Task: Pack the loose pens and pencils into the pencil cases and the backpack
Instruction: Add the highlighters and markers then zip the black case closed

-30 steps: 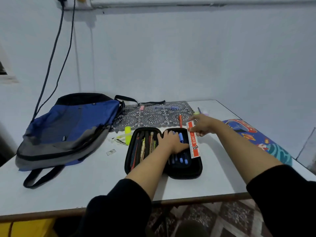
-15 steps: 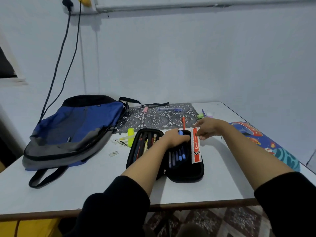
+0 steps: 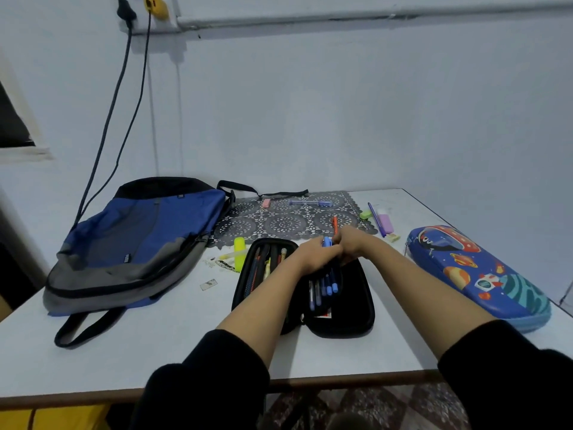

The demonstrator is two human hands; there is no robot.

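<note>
Tabletop (image 3: 155, 352): pencil case (image 3: 347, 305) beneath left hand (image 3: 316, 256)

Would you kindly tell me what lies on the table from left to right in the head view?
Blue and grey backpack → open black pencil case → lilac eraser → blue space-print pencil case.

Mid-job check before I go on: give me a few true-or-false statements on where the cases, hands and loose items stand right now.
The black pencil case lies open on the table. True.
The space-print pencil case is open. False: it is shut, on the right.
The yellow highlighter is inside the black pencil case. False: it lies on the table, left of it.
The left hand and right hand meet at the black pencil case's far end. True.
The orange pen lies on the patterned mat. True.
</note>
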